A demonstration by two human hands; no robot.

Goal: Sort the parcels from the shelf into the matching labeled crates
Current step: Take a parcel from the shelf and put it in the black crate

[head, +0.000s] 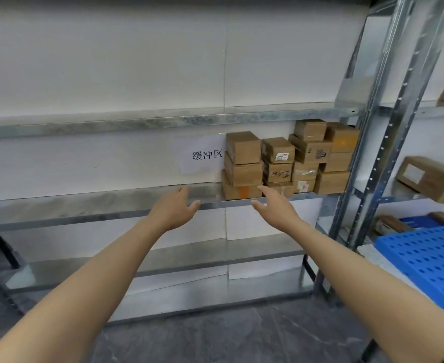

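Both arms are out in front of the metal shelf. The left hand is spread, fingers straight, holding nothing, over the shelf's front edge. The right hand is spread too, empty, fingertips just in front of the lowest box. The parcels, brown cardboard boxes, sit stacked at the right end of that shelf, beside a paper sign on the wall. A blue perforated crate shows lower right.
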